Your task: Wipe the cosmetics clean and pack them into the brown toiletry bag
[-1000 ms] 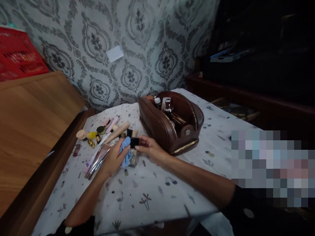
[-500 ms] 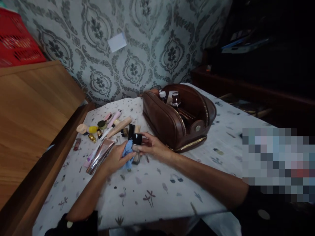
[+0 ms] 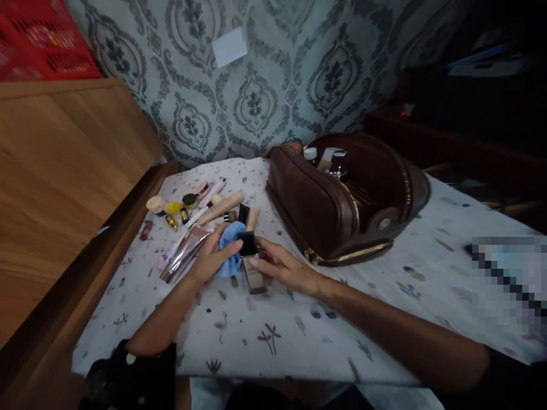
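Observation:
In my right hand (image 3: 293,269) is a square glass foundation bottle (image 3: 254,278), beige in its lower part and topped with a black cap. The bottle is tilted, its cap towards the far side. My left hand (image 3: 210,257) is closed on a crumpled blue cloth (image 3: 229,266), with the thumb against the black cap. Just beyond the hands lie a black tube (image 3: 243,213) and a beige tube (image 3: 253,218). A shiny rose-coloured tube (image 3: 186,255) is left of my left hand.
An open brown leather cosmetic bag (image 3: 305,208) stands to the right, with bottles inside. Several cosmetics, among them a round green-lidded jar (image 3: 190,200), lie at the left on the patterned tablecloth (image 3: 299,341). A wooden panel (image 3: 64,165) borders the left side.
The bottle has turned so that its beige body shows below the cap, and my left thumb has come onto the cap. The whole view has shifted, with things appearing further right.

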Demonstrator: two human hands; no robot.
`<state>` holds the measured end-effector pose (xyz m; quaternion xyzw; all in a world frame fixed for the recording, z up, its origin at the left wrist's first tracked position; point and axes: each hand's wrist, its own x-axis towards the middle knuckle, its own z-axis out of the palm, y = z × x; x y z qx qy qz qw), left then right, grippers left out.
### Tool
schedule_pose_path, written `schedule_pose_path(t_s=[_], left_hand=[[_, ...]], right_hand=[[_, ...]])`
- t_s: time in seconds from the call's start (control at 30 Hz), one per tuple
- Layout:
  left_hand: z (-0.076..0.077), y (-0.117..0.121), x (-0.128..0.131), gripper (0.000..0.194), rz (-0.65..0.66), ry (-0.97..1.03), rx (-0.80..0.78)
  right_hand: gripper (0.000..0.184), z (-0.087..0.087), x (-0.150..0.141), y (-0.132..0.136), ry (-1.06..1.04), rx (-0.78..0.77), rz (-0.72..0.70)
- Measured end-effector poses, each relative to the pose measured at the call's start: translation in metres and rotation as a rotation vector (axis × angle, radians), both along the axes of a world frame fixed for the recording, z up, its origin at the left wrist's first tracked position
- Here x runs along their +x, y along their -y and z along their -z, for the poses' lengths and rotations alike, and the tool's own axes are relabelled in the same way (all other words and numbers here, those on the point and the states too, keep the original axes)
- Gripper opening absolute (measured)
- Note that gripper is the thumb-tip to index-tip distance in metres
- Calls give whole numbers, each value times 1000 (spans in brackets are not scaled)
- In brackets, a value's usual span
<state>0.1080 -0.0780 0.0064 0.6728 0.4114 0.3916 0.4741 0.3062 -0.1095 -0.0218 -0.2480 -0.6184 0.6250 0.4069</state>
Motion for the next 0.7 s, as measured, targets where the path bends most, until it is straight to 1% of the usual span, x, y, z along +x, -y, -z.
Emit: schedule_pose_path(t_s=[0.13, 0.27, 0.37, 0.47, 0.7], left_hand=[[2, -1, -1, 46, 43, 73, -126], [6, 3, 1, 39, 31, 63, -146], [10, 5, 3, 35, 11, 65, -111], [12, 6, 4, 34, 12, 61, -95], [10, 8, 5, 33, 42, 78, -109]], right_hand=[[43, -5, 3, 2, 175, 59, 84], [43, -3, 2, 2, 281, 83, 158], [46, -2, 0, 2, 266, 24, 153], [47, -3, -2, 2, 237, -44, 118], [54, -3, -3, 3, 181, -154, 70]])
